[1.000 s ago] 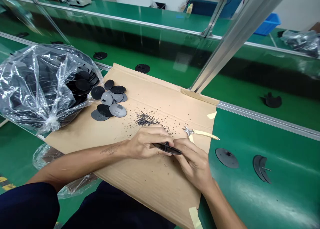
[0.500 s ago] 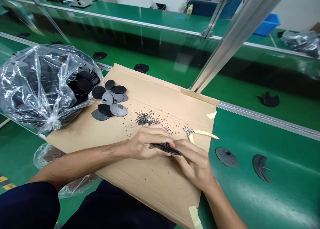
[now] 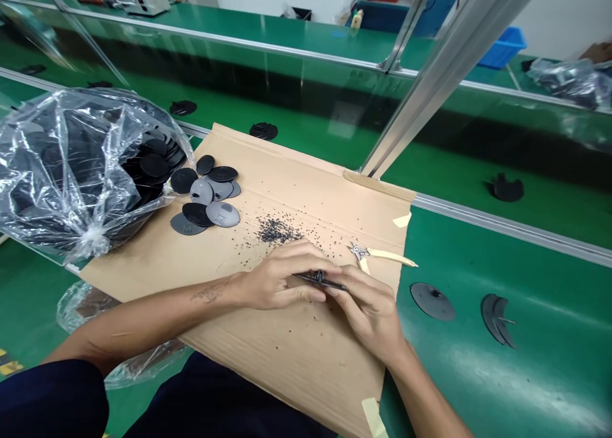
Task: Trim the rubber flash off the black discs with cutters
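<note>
Checking the hands first: what do they hold?

— Both are together, clamped on a black plastic disc (image 3: 319,280), seen almost edge-on, with a short central stem facing up. The left hand (image 3: 280,280) grips it from the left and the right hand (image 3: 367,317) from the right.

Where is the disc?

— Between the two hands, over a cardboard sheet (image 3: 287,355). Any contact with the sheet cannot be told from this view.

What lies nearest?

— Just beyond the right hand, small side cutters with cream handles (image 3: 388,256) rest on the cardboard. Beyond the left fingers sits a small heap of black granules (image 3: 276,232), with loose specks around both hands.

And farther out?

— Past the left hand, a pile of grey and black discs (image 3: 205,194) lies beside a clear plastic bag (image 3: 57,170) of more black discs. Right of the right hand, a dark grey disc (image 3: 432,301) and a slotted disc (image 3: 497,320) sit on a green conveyor belt (image 3: 535,387).
</note>
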A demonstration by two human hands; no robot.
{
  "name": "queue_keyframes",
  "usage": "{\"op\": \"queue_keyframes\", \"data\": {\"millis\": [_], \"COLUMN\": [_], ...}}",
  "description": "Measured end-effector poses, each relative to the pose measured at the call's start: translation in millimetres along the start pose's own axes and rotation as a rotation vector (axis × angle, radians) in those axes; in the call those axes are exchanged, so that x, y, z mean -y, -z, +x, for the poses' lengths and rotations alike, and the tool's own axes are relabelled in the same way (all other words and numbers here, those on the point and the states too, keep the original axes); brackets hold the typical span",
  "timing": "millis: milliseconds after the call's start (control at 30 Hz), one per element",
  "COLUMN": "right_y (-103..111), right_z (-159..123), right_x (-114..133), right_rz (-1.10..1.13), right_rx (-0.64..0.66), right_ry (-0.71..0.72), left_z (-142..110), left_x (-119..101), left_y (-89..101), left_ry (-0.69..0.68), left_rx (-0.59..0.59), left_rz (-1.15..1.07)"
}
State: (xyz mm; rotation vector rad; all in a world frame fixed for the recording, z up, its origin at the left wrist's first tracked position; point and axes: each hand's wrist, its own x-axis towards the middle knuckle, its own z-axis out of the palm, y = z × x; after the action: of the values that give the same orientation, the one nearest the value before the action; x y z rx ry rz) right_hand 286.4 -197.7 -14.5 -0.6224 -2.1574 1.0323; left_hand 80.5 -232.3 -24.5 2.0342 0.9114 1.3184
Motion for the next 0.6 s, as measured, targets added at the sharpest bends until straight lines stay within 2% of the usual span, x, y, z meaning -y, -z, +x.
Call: {"op": "queue_keyframes", "data": {"millis": [100,200,267,333,467,600], "right_y": [7,23,34,41,43,42], "right_z": [2,3,1,-1,-7,-8], "right_x": [-4,-14,-22,-29,-32,-27], "right_rz": [-0.1,-0.454,-0.722,-0.879,-0.991,-1.037], "right_rx": [0.048,0.068,0.056,0.066,0.075,0.09], "right_ry": [-0.001,-0.014,-0.083,-0.157,-0.215,-0.234], "left_z": [-2,-2,-2,-1,-1,-1], "left_x": [4,8,10,10,10,11], "left_y": [-1.7,-2.2,-1.8,-1.3,-1.3,-1.9], "left_ry": [0.013,0.013,0.029,0.064,0.119,0.101], "left_rx": [-0.032,-0.086,-0.109,-0.124,-0.171,-0.184], "left_rz": [0.027,0.085,0.132,0.169,0.189,0.21]}}
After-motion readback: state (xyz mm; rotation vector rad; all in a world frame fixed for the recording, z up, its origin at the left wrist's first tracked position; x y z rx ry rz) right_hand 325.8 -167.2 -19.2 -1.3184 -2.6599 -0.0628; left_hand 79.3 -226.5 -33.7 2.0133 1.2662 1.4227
